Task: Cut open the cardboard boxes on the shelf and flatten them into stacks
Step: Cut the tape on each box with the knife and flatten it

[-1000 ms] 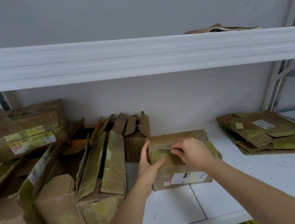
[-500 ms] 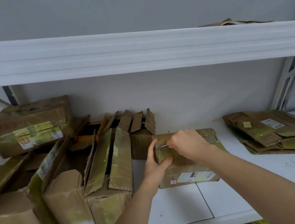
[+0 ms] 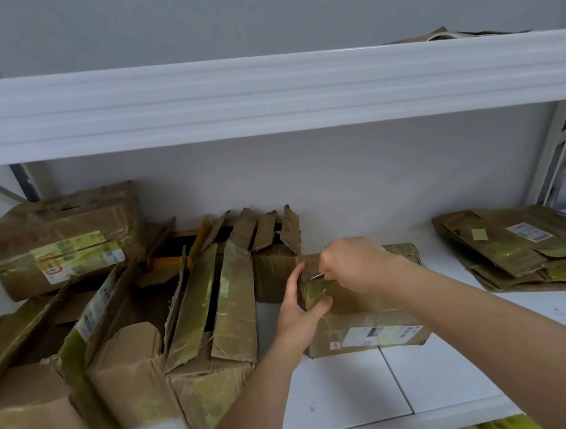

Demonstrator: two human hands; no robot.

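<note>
Both forearms reach forward over the shelf (image 3: 442,371) to a small taped cardboard box (image 3: 363,323) standing near its middle. The left hand (image 3: 300,310) wraps the box's left end, thumb on the front face, fingers curled behind the corner. The right hand (image 3: 351,263) sits fisted on the box top, its grip tight round a thin metal blade (image 3: 317,275), probably a small cutter, tip at the top left edge. The box is creased, greenish-taped, with a white label on its front.

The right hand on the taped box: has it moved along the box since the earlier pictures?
Yes. The right hand with its blade moved leftward along the taped box, toward its left end.
</note>
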